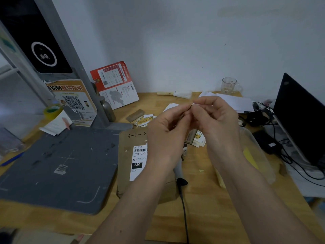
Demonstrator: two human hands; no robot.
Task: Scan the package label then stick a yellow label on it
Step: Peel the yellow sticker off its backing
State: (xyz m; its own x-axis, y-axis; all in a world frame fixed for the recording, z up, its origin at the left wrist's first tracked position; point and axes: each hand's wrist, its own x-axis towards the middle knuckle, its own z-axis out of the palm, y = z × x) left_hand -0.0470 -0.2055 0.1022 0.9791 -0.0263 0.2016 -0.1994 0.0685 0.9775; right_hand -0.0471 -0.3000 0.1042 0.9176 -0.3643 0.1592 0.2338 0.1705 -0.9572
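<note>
A brown cardboard package (126,143) lies flat on the wooden desk, with a white shipping label (138,161) on top, partly hidden by my left forearm. My left hand (167,131) and my right hand (216,120) are raised above the package, fingertips pinched together on a small label (191,105) seen edge-on. Loose yellow labels (144,119) lie in a pile behind the package, and more (197,138) show between my hands. A handheld scanner (179,170) with a black cable lies on the desk beside the package.
A dark grey scanning pad (58,169) covers the desk's left side under a grey post (58,50). A tape roll (51,110), a QR poster (73,101), a red leaflet (114,83), a glass mug (229,85), a clear plastic tub (255,152), cables and a black monitor (299,117) surround the workspace.
</note>
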